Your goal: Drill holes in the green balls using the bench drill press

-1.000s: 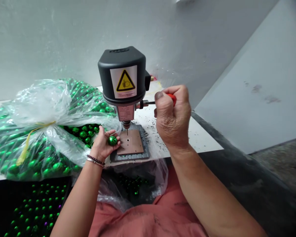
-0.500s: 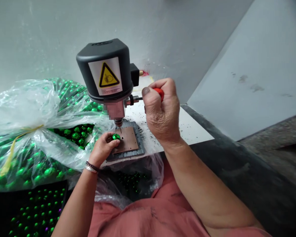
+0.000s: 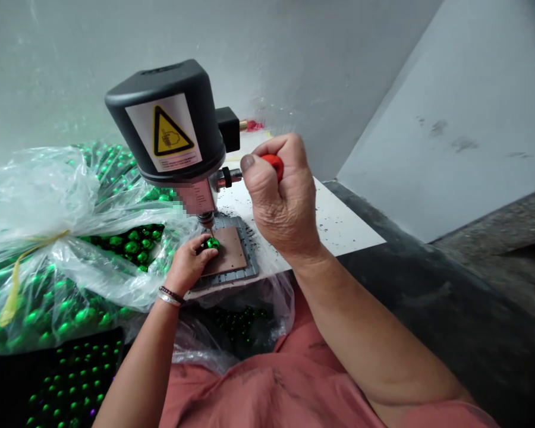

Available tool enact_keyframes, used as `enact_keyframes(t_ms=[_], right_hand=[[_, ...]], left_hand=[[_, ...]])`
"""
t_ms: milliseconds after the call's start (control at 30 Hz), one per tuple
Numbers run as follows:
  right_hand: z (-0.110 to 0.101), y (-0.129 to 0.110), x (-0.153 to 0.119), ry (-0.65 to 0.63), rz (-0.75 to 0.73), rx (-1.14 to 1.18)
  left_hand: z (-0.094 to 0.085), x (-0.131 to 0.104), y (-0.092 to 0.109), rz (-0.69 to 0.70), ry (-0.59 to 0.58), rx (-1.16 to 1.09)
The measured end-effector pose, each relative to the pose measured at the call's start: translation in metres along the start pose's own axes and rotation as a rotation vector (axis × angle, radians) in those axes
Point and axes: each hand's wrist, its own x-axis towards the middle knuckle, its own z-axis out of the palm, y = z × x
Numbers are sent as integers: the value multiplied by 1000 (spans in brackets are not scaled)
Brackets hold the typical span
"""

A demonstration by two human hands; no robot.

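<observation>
Between thumb and fingers, my left hand [image 3: 189, 260] pinches a shiny green ball [image 3: 213, 243] on the brown plate [image 3: 232, 249] of a small drill press. The drill bit [image 3: 212, 232] comes down right at the top of the ball; whether it has entered the ball I cannot tell. My right hand [image 3: 282, 196] is wrapped round the red knob [image 3: 274, 166] of the press's lever. Above the ball stands the black motor housing [image 3: 160, 122] with a yellow warning triangle. The hole in the plate is hidden under the ball.
Clear plastic bags [image 3: 40, 196] full of green balls lie at the left, one tied with a yellow strip. A dark tray [image 3: 71, 380] of green balls is at lower left. Another open bag [image 3: 245, 324] hangs below the white table [image 3: 339, 229], which carries dark shavings.
My left hand has shifted the ball right, over the plate's hole and under the bit. In view, the motor housing and my right hand on the knob sit further left.
</observation>
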Motion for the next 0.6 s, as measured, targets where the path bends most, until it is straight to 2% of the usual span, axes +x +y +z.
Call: enact_keyframes(t_ms=[267,600], right_hand=[[0,1,-2,25,-49,19],[-4,4,-25,44,9,-81]], left_hand=[[7,5,5,2,-6,-2],[10,3,4,22,-24,-4]])
